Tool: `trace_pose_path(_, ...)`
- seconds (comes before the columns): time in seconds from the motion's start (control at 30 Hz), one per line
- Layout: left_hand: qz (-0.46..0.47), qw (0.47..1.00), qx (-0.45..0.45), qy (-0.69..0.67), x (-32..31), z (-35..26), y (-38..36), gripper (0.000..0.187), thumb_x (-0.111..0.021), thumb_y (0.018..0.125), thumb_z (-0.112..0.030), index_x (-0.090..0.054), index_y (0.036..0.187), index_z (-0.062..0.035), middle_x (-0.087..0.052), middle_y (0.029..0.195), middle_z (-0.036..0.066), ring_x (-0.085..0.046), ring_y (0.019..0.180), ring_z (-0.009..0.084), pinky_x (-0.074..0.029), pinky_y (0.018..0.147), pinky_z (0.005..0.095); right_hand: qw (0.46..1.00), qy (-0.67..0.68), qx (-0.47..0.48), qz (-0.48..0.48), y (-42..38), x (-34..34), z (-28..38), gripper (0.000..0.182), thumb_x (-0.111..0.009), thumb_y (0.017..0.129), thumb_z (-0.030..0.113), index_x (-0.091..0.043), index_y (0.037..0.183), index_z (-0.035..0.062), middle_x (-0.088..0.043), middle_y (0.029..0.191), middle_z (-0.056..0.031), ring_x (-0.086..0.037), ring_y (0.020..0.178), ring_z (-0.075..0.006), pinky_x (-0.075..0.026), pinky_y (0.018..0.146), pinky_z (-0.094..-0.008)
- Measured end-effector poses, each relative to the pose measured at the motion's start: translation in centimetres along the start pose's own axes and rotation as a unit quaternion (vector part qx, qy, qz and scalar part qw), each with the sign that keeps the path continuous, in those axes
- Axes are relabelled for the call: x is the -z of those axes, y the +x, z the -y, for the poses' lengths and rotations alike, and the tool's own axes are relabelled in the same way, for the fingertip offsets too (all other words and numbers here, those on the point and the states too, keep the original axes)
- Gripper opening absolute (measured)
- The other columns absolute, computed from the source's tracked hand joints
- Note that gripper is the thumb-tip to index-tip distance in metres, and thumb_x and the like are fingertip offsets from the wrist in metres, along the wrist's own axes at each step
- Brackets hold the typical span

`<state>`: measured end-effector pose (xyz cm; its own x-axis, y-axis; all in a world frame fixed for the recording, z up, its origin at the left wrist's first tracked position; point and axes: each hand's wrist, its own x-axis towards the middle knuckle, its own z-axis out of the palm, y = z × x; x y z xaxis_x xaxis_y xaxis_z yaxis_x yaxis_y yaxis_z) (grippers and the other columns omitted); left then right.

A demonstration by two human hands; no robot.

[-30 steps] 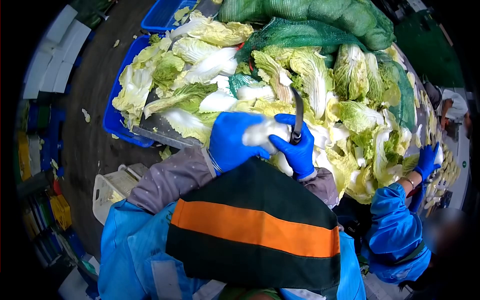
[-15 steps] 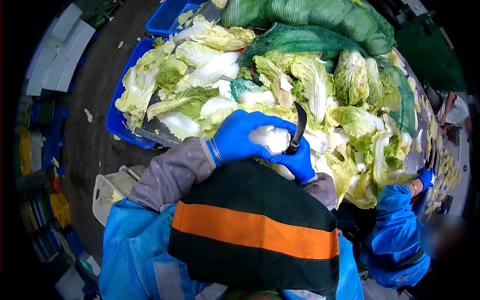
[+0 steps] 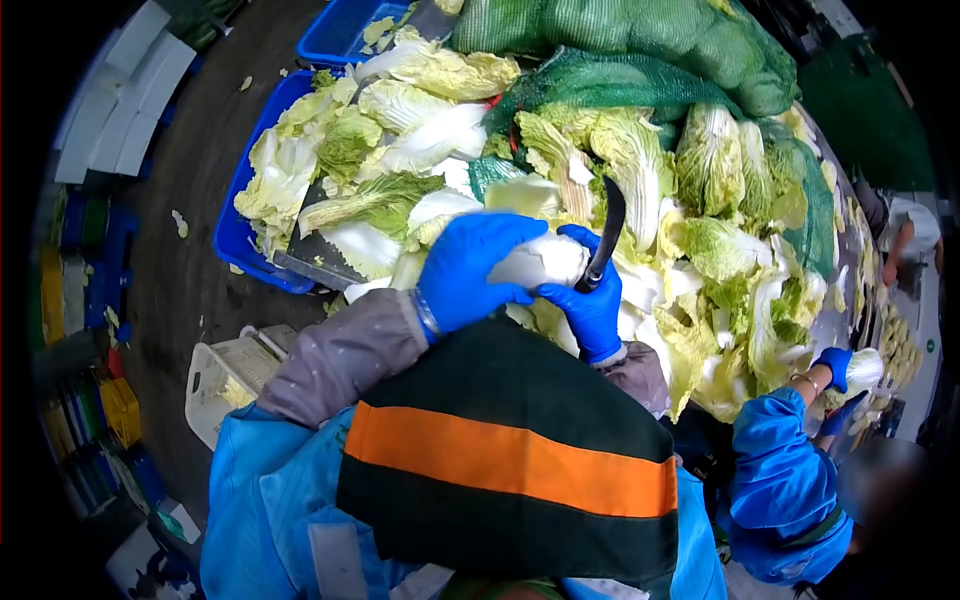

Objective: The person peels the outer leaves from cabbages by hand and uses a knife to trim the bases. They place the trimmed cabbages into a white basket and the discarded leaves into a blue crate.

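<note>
In the head view my left hand, in a blue glove, is wrapped round a trimmed napa cabbage, its white cut base facing right. My right hand, gloved too, grips a curved knife with the dark blade pointing up. The right fingers sit close against the cabbage base. Loose napa cabbage leaves lie heaped beyond both hands, and a partly leafy napa cabbage rests at the far right of the heap.
Green mesh sacks of cabbages lie at the back. A blue bin full of leaves stands left, and a white basket is on the floor. At right, a co-worker's gloved hand holds a cabbage.
The cabbage has turned in my left hand, showing more of its side. My right hand and the knife have shifted slightly right and up. The co-worker now holds up a cabbage.
</note>
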<state>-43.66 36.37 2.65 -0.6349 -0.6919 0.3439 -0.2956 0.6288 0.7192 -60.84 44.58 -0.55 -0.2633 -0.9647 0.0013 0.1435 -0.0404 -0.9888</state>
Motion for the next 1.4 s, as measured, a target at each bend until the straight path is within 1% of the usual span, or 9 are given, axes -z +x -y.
trace_pose_path(0.2,-0.089,0.992,-0.081,0.022,-1.2,0.8,-1.2,0.018,-0.074,0.062,-0.012,-0.063,0.076,-0.0108,-0.060,0.074,0.005,-0.055,0.068,0.0257,-0.040,0.059,0.0349,0.997,-0.026,-0.001,-0.069,0.6,-0.9,0.4,0.060,-0.081,0.061,0.007,-0.048,0.111,0.0014,-0.054,0.103,-0.0076,-0.055,0.094,-0.0168,-0.047,0.081,-0.0298)
trace_pose_path(0.3,-0.022,0.987,0.144,-0.064,0.8,3.2,-2.3,0.021,-0.076,0.061,-0.014,-0.065,0.077,-0.0063,-0.062,0.074,0.007,-0.059,0.072,0.0239,-0.045,0.068,0.0332,0.996,-0.050,0.030,-0.065,0.4,-0.9,-0.2,0.062,-0.082,0.060,0.011,-0.048,0.111,0.0014,-0.054,0.102,-0.0075,-0.054,0.092,-0.0163,-0.046,0.079,-0.0299)
trace_pose_path(0.47,0.003,0.998,0.056,-0.008,1.9,-1.9,-0.2,0.098,-0.083,0.047,-0.036,-0.040,0.127,-0.0019,-0.050,0.115,0.022,-0.051,0.102,0.0381,-0.040,0.088,0.0430,0.999,-0.035,0.000,-0.020,-0.3,-3.1,1.1,0.062,-0.082,0.061,0.014,-0.049,0.112,0.0021,-0.053,0.103,-0.0081,-0.054,0.094,-0.0176,-0.045,0.081,-0.0301)
trace_pose_path(0.83,0.098,0.994,0.052,-0.024,3.1,-0.3,0.2,0.058,-0.078,0.058,-0.036,-0.060,0.106,-0.0099,-0.061,0.103,0.014,-0.059,0.091,0.0311,-0.048,0.078,0.0367,0.988,-0.005,-0.064,0.142,1.8,-0.6,-0.3,0.052,-0.082,0.056,0.004,-0.055,0.100,0.0039,-0.057,0.100,-0.0056,-0.054,0.093,-0.0145,-0.047,0.080,-0.0289)
trace_pose_path(1.1,-0.180,0.957,-0.023,-0.228,12.7,-7.9,5.2,0.063,-0.077,0.066,-0.025,-0.050,0.118,-0.0013,-0.057,0.113,0.014,-0.055,0.104,0.0219,-0.044,0.090,0.0345,0.925,-0.272,0.033,-0.263,4.5,4.7,0.4,0.055,-0.079,0.065,0.019,-0.055,0.112,0.0029,-0.060,0.098,-0.0061,-0.054,0.081,-0.0127,-0.046,0.070,-0.0272)
trace_pose_path(1.2,-0.128,0.957,-0.100,-0.239,12.9,-8.9,6.7,0.057,-0.063,0.078,-0.024,-0.042,0.127,-0.0033,-0.048,0.125,0.014,-0.049,0.112,0.0239,-0.040,0.095,0.0371,0.997,0.013,-0.011,-0.081,3.9,2.1,6.6,0.065,-0.068,0.077,0.029,-0.040,0.129,0.0031,-0.056,0.115,-0.0113,-0.058,0.090,-0.0173,-0.046,0.066,-0.0220)
trace_pose_path(1.27,-0.058,0.793,0.086,-0.600,9.8,-10.2,7.8,0.057,-0.064,0.077,-0.026,-0.045,0.126,-0.0054,-0.039,0.133,0.014,-0.039,0.122,0.0249,-0.032,0.101,0.0385,0.967,0.244,-0.006,0.077,4.1,0.5,8.4,0.066,-0.059,0.083,0.035,-0.032,0.134,0.0044,-0.049,0.124,-0.0120,-0.055,0.101,-0.0195,-0.046,0.066,-0.0214)
trace_pose_path(1.33,-0.046,0.873,-0.008,-0.485,6.1,-7.8,7.3,0.055,-0.069,0.073,-0.026,-0.050,0.122,-0.0089,-0.033,0.139,0.015,-0.031,0.129,0.0280,-0.028,0.104,0.0412,0.927,0.366,-0.022,0.077,4.0,-0.7,7.1,0.068,-0.052,0.086,0.041,-0.026,0.137,0.0054,-0.040,0.134,-0.0124,-0.045,0.117,-0.0233,-0.045,0.083,-0.0303)
trace_pose_path(1.4,-0.077,0.970,-0.210,-0.092,2.7,-6.2,6.9,0.061,-0.080,0.059,-0.025,-0.057,0.114,-0.0145,-0.036,0.135,0.018,-0.029,0.128,0.0371,-0.025,0.104,0.0452,0.878,0.467,-0.081,0.062,4.5,-1.0,6.9,0.061,-0.047,0.089,0.040,-0.028,0.137,0.0069,-0.040,0.134,-0.0123,-0.042,0.120,-0.0283,-0.035,0.099,-0.0411)
